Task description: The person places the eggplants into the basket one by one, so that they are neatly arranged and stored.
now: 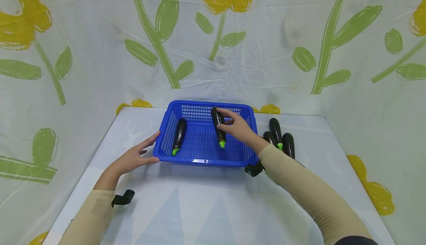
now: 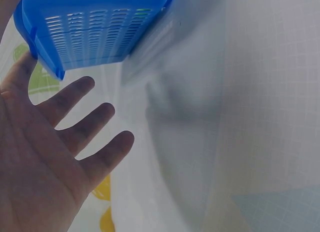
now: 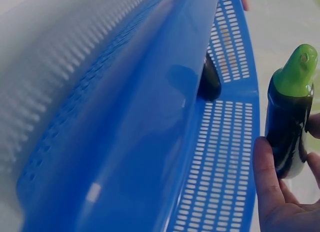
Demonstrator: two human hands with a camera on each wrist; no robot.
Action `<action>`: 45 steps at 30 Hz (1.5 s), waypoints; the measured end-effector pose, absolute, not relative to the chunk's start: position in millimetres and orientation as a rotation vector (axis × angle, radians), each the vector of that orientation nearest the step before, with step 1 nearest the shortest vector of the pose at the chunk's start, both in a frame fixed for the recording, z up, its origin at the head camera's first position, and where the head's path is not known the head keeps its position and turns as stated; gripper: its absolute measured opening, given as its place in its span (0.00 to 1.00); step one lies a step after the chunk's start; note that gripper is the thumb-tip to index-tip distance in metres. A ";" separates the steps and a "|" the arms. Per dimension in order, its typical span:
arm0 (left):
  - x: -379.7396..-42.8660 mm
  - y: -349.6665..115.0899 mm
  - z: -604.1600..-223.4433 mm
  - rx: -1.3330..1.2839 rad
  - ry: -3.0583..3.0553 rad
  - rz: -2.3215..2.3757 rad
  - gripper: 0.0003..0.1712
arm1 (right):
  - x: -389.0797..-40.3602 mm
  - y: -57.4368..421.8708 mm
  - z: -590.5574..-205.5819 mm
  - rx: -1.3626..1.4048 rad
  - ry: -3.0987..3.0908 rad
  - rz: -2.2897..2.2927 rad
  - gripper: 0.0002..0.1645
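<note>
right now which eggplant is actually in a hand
The dark eggplant pinched in the right hand over the blue basket; another eggplant lies inside the basket, and the rest lie on the table, no fingers on them.

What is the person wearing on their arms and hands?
The left sleeve and right sleeve are plain beige. A small black piece pokes out at the end of each sleeve. The left hand and right hand have no gloves.
</note>
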State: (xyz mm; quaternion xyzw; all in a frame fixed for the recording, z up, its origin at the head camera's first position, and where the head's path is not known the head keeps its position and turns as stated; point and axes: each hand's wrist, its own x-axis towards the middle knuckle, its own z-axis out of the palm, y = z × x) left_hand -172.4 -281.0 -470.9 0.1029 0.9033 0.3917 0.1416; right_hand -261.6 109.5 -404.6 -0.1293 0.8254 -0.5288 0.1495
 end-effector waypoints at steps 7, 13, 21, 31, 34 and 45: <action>-173.1 -281.7 -472.4 0.302 2.610 1.146 0.57 | -266.4 98.5 -405.8 -0.363 2.332 -1.567 0.36; -173.3 -281.8 -471.8 0.305 2.612 1.145 0.57 | -271.8 85.9 -407.8 -0.397 2.307 -1.615 0.37; -173.4 -282.5 -471.4 0.302 2.609 1.146 0.57 | -277.9 71.4 -413.8 -0.365 2.296 -1.627 0.37; -173.4 -282.9 -471.4 0.305 2.605 1.144 0.57 | -285.8 55.5 -413.0 -0.340 2.267 -1.676 0.37; -173.4 -282.6 -470.8 0.303 2.604 1.147 0.57 | -289.1 51.6 -414.4 -0.337 2.268 -1.669 0.37; -172.6 -281.6 -470.0 0.296 2.594 1.151 0.57 | -296.6 40.8 -416.5 -0.325 2.253 -1.665 0.38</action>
